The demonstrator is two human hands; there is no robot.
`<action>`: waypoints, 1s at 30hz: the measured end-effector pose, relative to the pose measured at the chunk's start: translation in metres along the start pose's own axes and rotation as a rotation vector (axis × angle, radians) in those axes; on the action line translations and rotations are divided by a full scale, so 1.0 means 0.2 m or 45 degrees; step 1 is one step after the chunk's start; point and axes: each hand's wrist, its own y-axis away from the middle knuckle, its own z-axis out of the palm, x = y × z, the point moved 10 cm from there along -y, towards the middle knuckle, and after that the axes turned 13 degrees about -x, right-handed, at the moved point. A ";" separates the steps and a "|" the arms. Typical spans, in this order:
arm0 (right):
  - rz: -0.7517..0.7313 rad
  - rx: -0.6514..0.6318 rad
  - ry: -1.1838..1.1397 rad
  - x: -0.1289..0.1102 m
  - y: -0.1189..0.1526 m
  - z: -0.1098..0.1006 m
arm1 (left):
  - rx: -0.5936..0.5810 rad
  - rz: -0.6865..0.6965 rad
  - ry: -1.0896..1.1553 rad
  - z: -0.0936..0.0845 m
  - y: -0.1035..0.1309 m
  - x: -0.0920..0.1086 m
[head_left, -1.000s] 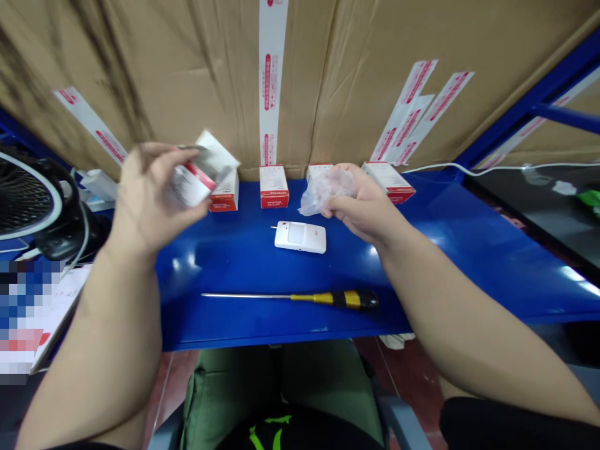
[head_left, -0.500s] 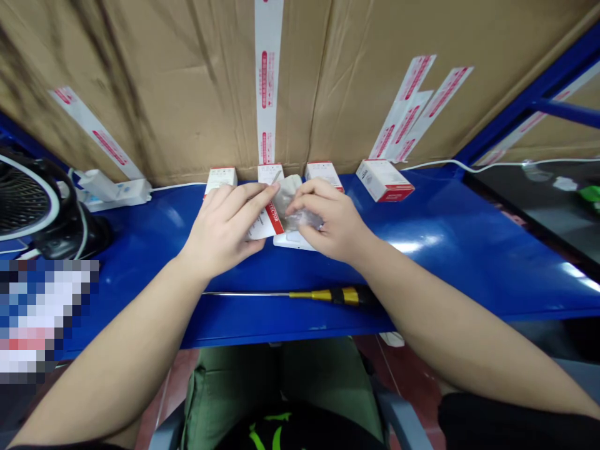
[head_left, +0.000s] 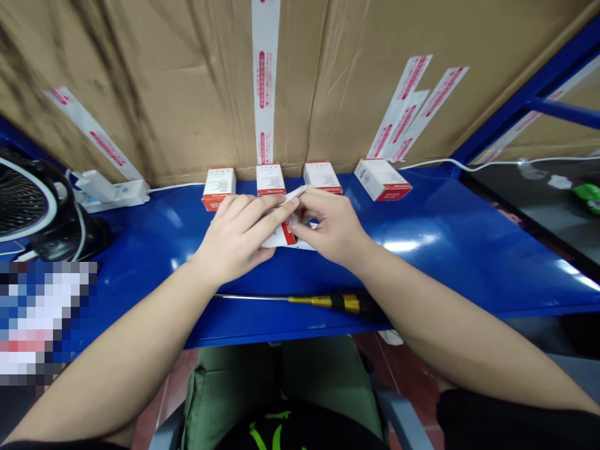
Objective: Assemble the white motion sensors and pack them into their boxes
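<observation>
My left hand is closed around a small red-and-white cardboard box, tilted in front of me with its open end facing right. Fingers of my right hand are bent and pinched at that open end. Between them and the box shows a bit of clear plastic bag; most of it is hidden by the fingers and box. Under the hands, the edge of a flat white object shows on the blue table. Nearer to me lies a screwdriver with a yellow-and-black handle.
Several similar boxes stand along the back, such as one at the left and one at the right. A black fan and a white power strip are at the left. A cardboard wall closes off the back.
The clear plastic bag, plainly seen in my right hand before, is now mostly hidden at the box's open end. My left hand and the box have shifted slightly right.
</observation>
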 end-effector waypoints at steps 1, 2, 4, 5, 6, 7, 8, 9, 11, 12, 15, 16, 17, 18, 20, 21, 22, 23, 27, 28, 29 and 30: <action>-0.020 -0.051 0.020 -0.02 0.00 0.01 | 0.014 -0.010 0.001 -0.01 0.00 -0.01; -0.033 -0.103 0.026 -0.03 -0.01 0.03 | 0.031 -0.016 0.005 -0.01 0.00 -0.01; -0.057 -0.188 -0.007 -0.05 -0.01 0.05 | 0.061 -0.020 0.014 -0.03 0.01 -0.02; -0.073 -0.223 -0.027 -0.06 -0.01 0.07 | 0.068 -0.019 0.018 -0.03 0.01 -0.02; -0.094 -0.251 -0.036 -0.07 0.00 0.09 | 0.067 -0.018 0.022 -0.03 0.01 -0.02; -0.114 -0.272 -0.026 -0.07 0.00 0.10 | 0.059 -0.016 0.026 -0.02 0.00 -0.02; -0.128 -0.289 0.001 -0.08 0.01 0.11 | 0.050 -0.015 0.032 -0.02 0.00 -0.02; -0.139 -0.304 0.040 -0.07 0.01 0.13 | 0.042 -0.013 0.041 -0.01 0.00 -0.02; -0.154 -0.320 0.098 -0.06 0.01 0.14 | 0.040 -0.012 0.079 -0.01 0.00 -0.02; -0.166 -0.308 0.112 -0.05 0.01 0.13 | 0.045 -0.016 0.104 -0.02 0.00 -0.03; -0.244 -0.199 0.187 -0.05 0.01 0.07 | 0.055 -0.041 0.155 -0.03 0.00 -0.04; -0.268 -0.173 0.227 -0.06 0.01 0.06 | 0.051 -0.049 0.156 -0.03 0.00 -0.04; -0.289 -0.179 0.259 -0.06 0.01 0.06 | 0.042 -0.058 0.150 -0.02 0.01 -0.05; -0.301 -0.219 0.278 -0.07 0.01 0.07 | 0.028 -0.068 0.140 -0.02 0.01 -0.05; -0.299 -0.336 0.267 -0.07 0.01 0.11 | 0.003 -0.089 0.124 0.00 0.01 -0.06; -0.297 -0.384 0.243 -0.08 0.02 0.13 | 0.000 -0.100 0.121 0.00 0.01 -0.06; -0.296 -0.407 0.212 -0.08 0.02 0.14 | 0.006 -0.110 0.120 0.00 0.02 -0.07; -0.293 -0.401 0.179 -0.08 0.02 0.13 | 0.017 -0.120 0.122 -0.01 0.02 -0.08; -0.242 -0.174 0.055 -0.03 0.02 0.04 | 0.051 -0.170 0.152 -0.03 0.02 -0.09; -0.218 -0.103 0.045 -0.01 0.02 0.02 | 0.055 -0.163 0.173 -0.03 0.02 -0.09; -0.197 -0.046 0.048 0.00 0.01 0.00 | 0.057 -0.143 0.197 -0.03 0.01 -0.08; -0.181 -0.006 0.064 0.02 0.01 -0.01 | 0.055 -0.114 0.222 -0.03 0.01 -0.06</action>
